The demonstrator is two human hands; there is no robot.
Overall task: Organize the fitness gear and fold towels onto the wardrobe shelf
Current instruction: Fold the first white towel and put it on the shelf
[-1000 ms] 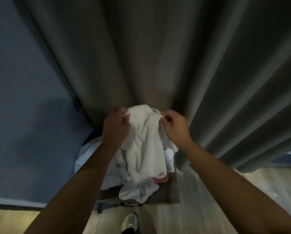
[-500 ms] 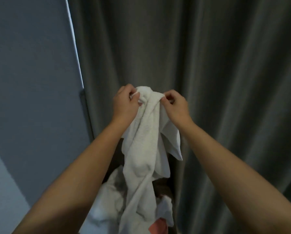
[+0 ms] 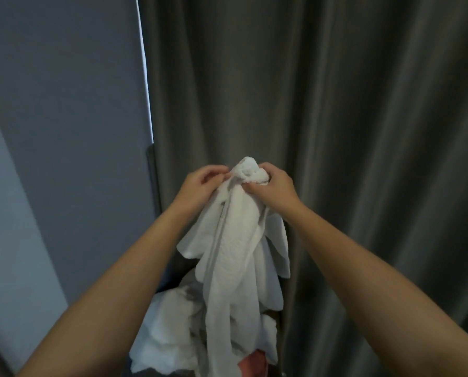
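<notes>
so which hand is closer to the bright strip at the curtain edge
Left. The left hand holds the towel on the side toward the bright strip; the right hand grips the towel's bunched top, farther from it.

The towel [image 3: 235, 240] hangs between the left hand [image 3: 200, 186] and right hand [image 3: 273, 186], in front of the curtain [image 3: 336, 104]. The wall [image 3: 64, 104] lies left; a laundry heap [image 3: 170, 336] sits below.

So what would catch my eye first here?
A white towel held up in the middle, bunched at its top between the left hand and the right hand. Below it lies a heap of white laundry with something pink. Behind hangs a grey curtain.
</notes>
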